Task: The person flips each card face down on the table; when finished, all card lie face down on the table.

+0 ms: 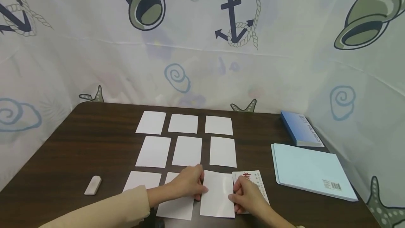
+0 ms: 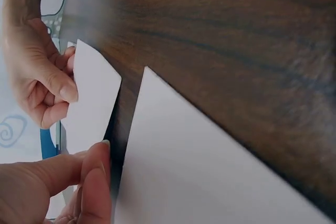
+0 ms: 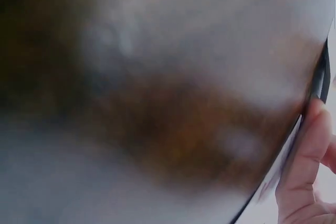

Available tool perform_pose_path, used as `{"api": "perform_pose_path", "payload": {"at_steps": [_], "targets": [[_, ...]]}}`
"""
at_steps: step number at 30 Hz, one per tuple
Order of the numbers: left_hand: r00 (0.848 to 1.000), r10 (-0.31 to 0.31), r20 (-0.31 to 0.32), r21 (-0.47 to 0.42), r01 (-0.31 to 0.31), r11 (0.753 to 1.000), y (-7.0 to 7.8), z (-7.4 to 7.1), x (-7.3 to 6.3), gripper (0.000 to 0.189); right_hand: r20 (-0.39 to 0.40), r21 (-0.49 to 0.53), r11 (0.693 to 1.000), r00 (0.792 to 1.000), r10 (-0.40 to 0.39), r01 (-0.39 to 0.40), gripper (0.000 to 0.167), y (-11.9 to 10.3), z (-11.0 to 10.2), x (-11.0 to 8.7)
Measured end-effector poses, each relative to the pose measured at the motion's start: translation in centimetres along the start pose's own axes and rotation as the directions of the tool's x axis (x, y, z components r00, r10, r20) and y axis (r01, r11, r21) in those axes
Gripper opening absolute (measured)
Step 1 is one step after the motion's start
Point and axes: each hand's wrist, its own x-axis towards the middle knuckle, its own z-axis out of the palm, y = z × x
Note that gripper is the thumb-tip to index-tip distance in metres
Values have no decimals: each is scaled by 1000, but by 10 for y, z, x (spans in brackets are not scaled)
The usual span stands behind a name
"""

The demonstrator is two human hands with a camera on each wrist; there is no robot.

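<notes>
Both hands hold a blank white card (image 1: 217,196) at the near edge of the card layout. My left hand (image 1: 187,184) pinches its left edge, while the right hand (image 1: 248,195) pinches the right edge. In the left wrist view the right hand (image 2: 44,77) has its thumb on the face of the slightly bent card (image 2: 94,93). Partly behind the right hand lies a printed card (image 1: 257,182) with red characters. Under the left forearm is another white card (image 1: 177,208). The right wrist view is mostly blurred, with the right hand's fingers (image 3: 304,166) at its right side.
More white cards (image 1: 186,150) lie in rows on the dark table (image 1: 104,143). A white eraser-like block (image 1: 93,185) rests at left. To the right are a pale blue folder or pad (image 1: 307,168) with a barcode and a blue box or book (image 1: 299,127). A patterned curtain (image 1: 196,45) hangs behind.
</notes>
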Motion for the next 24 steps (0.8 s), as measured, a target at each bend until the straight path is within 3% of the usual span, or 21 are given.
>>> {"api": "perform_pose_path", "payload": {"at_steps": [7, 12, 15, 19, 24], "targets": [[999, 12, 39, 134, -17, 991, 9, -2, 8, 25, -1, -93, 996, 1000, 3, -3, 23, -5, -6, 0], [999, -7, 43, 172, -1, 985, 8, -3, 9, 26, -10, -103, 995, 1000, -11, 10, 24, -5, -12, 3], [999, -12, 40, 184, 4, 983, 7, -3, 8, 26, -102, -87, 996, 995, 0, -9, 24, -4, -24, 7], [999, -27, 33, 192, 20, 981, 5, -3, 7, 26, -263, -108, 992, 964, 34, -65, 28, 1, -48, 15], [998, -25, 50, 193, 15, 981, 7, 0, 7, 24, -290, -171, 975, 953, 86, -140, 37, 10, -69, 20]]}}
